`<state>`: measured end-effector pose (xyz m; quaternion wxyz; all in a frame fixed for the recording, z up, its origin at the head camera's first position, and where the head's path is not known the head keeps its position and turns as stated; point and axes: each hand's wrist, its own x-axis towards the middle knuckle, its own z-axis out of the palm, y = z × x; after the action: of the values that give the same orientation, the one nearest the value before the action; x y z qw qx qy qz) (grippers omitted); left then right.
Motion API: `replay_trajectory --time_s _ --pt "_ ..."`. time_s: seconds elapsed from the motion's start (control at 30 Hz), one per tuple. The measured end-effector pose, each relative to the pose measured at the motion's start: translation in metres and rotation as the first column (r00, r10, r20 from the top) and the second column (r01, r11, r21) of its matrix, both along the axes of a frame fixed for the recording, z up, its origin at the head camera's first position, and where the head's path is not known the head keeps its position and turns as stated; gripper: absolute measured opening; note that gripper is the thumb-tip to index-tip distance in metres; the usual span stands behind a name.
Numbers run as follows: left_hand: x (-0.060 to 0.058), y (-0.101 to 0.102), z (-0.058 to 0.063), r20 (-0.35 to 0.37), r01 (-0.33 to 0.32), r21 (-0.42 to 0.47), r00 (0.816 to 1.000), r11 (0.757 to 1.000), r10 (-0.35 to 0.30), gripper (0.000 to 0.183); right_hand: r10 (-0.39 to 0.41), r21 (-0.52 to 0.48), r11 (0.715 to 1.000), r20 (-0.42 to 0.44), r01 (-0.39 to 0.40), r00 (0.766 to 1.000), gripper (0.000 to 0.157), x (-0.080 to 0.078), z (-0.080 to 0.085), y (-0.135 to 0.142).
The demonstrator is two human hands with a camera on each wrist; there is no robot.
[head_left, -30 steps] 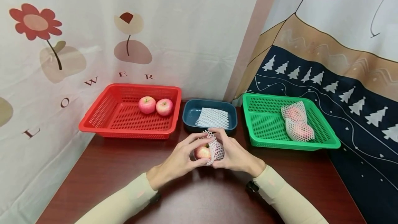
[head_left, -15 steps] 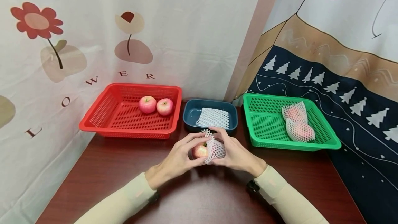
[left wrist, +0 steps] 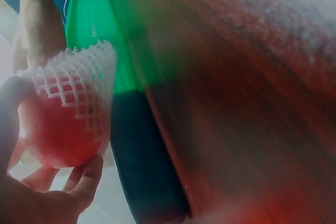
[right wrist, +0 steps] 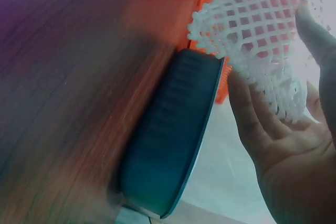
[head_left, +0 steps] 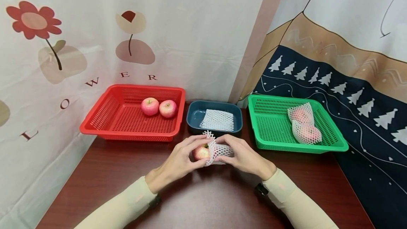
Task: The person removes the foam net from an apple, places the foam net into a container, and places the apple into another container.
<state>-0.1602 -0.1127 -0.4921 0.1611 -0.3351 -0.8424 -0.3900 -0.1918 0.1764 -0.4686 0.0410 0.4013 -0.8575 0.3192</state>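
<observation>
My left hand (head_left: 182, 156) grips an apple (head_left: 201, 153) over the table in front of the blue-grey bin, fingers above and thumb below. A white foam fruit net (head_left: 223, 150) covers the apple's right part, its frilled edge standing up near the left fingertips. My right hand (head_left: 247, 155) is curled round the net's right end, with the thumb on the near side. In the left wrist view, bare red skin of the apple (left wrist: 58, 137) shows below the net (left wrist: 79, 85). The right wrist view shows the net (right wrist: 262, 30) gathered between my fingers and thumb.
Two bare apples (head_left: 158, 107) sit in a red basket (head_left: 127, 137) at left. The small blue-grey bin (head_left: 192, 126) behind my hands holds flat white netting (head_left: 217, 120). At right, a green basket (head_left: 267, 145) contains two netted apples (head_left: 305, 124). A curtain (head_left: 203, 45) hangs behind.
My right hand has shifted slightly right, away from the left. The net now stretches farther right between the hands, and the apple has moved a little left with my left hand.
</observation>
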Motion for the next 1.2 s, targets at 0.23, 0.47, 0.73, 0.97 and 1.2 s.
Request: replay_trajectory --time_s 0.23,0.47,0.73,0.97,1.2 --pt "0.000 0.000 -0.001 -0.029 -0.006 -0.004 1.000 1.000 0.006 0.065 0.018 -0.070 0.997 -0.113 -0.026 0.993 0.025 -0.002 0.001 0.001" --pt "0.000 -0.001 0.002 -0.018 -0.007 0.002 1.000 1.000 0.007 0.066 -0.006 -0.072 0.997 -0.121 -0.003 0.993 0.019 -0.001 0.004 0.003" --pt "0.001 -0.004 0.004 0.001 -0.019 -0.004 1.000 1.000 0.019 0.063 -0.034 -0.036 0.999 -0.067 0.032 0.997 0.019 0.001 0.009 0.007" --pt "0.002 -0.007 0.007 -0.028 -0.042 -0.025 0.999 0.999 0.041 0.060 -0.050 -0.034 0.998 0.013 0.050 0.999 0.028 0.002 0.013 0.009" --pt "0.003 -0.010 0.010 -0.030 -0.071 -0.041 0.997 0.997 0.070 0.061 -0.066 -0.013 0.998 0.030 0.067 0.997 0.041 0.003 0.017 0.011"
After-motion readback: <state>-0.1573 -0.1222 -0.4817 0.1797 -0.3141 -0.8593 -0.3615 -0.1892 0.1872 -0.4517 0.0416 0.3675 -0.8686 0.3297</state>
